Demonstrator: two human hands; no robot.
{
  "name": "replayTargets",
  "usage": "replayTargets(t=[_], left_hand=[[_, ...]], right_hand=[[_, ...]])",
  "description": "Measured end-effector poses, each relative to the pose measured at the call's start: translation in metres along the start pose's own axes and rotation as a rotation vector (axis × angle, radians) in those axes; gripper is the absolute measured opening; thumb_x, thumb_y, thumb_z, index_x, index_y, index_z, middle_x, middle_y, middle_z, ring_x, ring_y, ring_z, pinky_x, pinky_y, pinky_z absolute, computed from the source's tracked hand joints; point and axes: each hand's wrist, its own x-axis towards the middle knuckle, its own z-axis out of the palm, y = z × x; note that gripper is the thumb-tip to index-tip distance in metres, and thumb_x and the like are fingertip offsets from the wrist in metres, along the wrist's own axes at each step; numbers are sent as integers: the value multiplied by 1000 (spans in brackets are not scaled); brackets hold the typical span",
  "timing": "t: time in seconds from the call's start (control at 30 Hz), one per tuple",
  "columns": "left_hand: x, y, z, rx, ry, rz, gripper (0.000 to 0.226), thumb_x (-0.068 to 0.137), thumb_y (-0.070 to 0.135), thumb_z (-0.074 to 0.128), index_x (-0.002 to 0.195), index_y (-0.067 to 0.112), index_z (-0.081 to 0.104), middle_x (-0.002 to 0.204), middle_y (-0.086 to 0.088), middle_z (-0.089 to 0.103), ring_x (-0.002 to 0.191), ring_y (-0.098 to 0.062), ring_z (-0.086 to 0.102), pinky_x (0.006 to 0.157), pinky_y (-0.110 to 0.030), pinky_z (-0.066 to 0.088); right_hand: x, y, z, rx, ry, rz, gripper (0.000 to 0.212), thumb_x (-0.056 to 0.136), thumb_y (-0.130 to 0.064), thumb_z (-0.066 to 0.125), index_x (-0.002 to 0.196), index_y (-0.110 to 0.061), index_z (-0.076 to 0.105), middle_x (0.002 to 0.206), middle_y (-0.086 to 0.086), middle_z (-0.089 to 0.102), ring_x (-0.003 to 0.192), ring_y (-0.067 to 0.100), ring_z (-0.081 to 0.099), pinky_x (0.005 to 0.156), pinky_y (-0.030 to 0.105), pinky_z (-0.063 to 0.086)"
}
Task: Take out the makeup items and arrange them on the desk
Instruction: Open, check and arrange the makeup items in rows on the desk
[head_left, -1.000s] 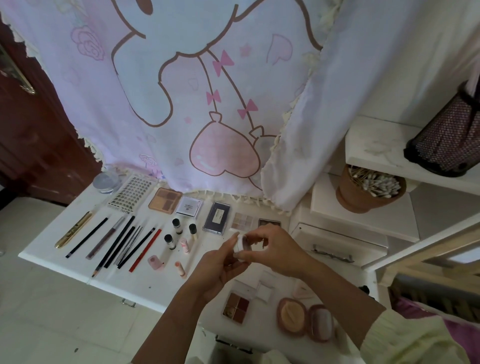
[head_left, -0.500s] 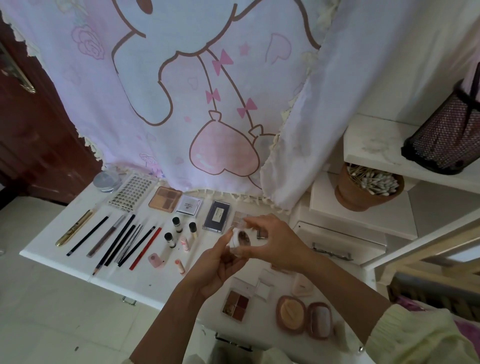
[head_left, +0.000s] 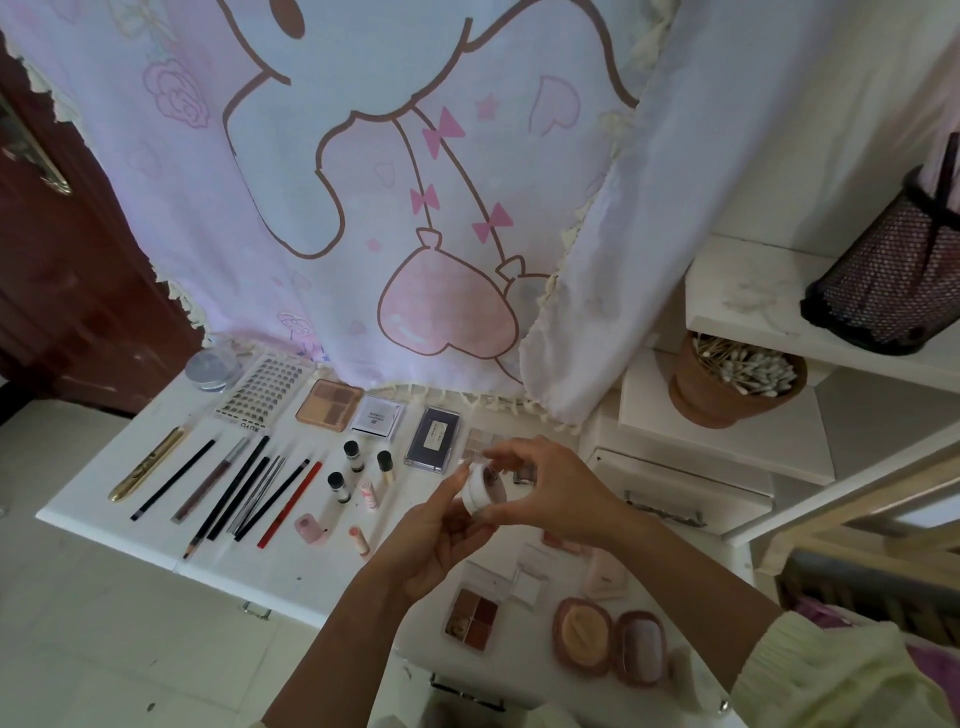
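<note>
White jar (head_left: 481, 492), brown inside, pinched by left hand (head_left: 434, 543) and right hand (head_left: 553, 493); clay pot (head_left: 698, 397) holds swabs (head_left: 748, 366).

White jar (head_left: 480, 493), apparently at new tilt

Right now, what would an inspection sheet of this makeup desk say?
Surface: white desk, with makeup laid out in rows.
Job's things: small white jar held above the desk; pencils side by side at the left; small bottles standing; eyeshadow palette at the back; open compact near the front edge.
Clutter: pot of cotton swabs and black mesh holder on the side shelves.
Hands: left hand and right hand both grip the jar.
Cables: nothing seen.
Surroundings: cartoon curtain behind the desk; dark wooden door at the left.
</note>
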Motion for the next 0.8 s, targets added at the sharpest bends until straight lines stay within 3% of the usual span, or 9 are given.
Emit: replayTargets(t=[0.17, 0.33, 0.47, 0.6, 0.67, 0.73, 0.8], left_hand=[[8, 0, -2, -62, 30, -11, 53, 85, 38, 64, 113, -6, 65, 96, -19, 68, 85, -21, 69, 73, -31, 60], [27, 1, -6, -73, 140, 38, 37, 89, 27, 64, 114, -1, 62, 105, -21, 65, 94, -27, 65, 86, -38, 56], [54, -8, -17, -26, 336, 23, 36, 91, 23, 63, 116, -3, 59, 110, -23, 60, 91, -28, 63, 80, -32, 55], [75, -22, -25, 118, 475, -62, 35, 90, 26, 65, 111, -1, 59, 107, -19, 60, 91, -28, 63, 84, -34, 55], [79, -27, -27, 159, 491, -82, 32, 92, 27, 62, 109, 0, 61, 99, -16, 62, 87, -27, 64, 76, -32, 57], [82, -31, -29, 168, 520, -106, 30, 92, 28, 63, 107, 2, 62, 98, -15, 62, 87, -28, 65, 73, -34, 58], [84, -34, -32, 194, 550, -130, 28, 91, 28, 65, 105, 5, 63, 101, -15, 62, 91, -31, 66, 75, -37, 59]], right_hand=[[5, 7, -15, 283, 60, 31, 61, 66, -34, 86, 121, -25, 63, 111, -5, 68, 104, 12, 65, 92, 38, 55], [17, 19, -29, 652, 138, 292, 41, 77, -22, 79, 115, -24, 65, 107, 8, 70, 96, 24, 70, 86, 37, 58], [27, 34, -17, 805, 98, 484, 24, 85, -15, 70, 109, -14, 67, 96, 7, 73, 82, 20, 68, 70, 29, 54], [31, 57, 2, 1087, 114, 723, 14, 91, -18, 58, 97, -8, 64, 90, 11, 69, 86, 28, 68, 63, 30, 51], [35, 66, 10, 1189, 141, 783, 15, 91, -16, 53, 97, -5, 62, 88, 13, 68, 82, 29, 68, 58, 30, 50], [38, 72, 16, 1159, 158, 829, 17, 94, -15, 49, 99, -5, 61, 88, 14, 69, 76, 28, 67, 56, 29, 48], [44, 78, 24, 959, 150, 877, 20, 96, -16, 46, 103, -6, 62, 85, 14, 69, 65, 24, 66, 51, 25, 46]])
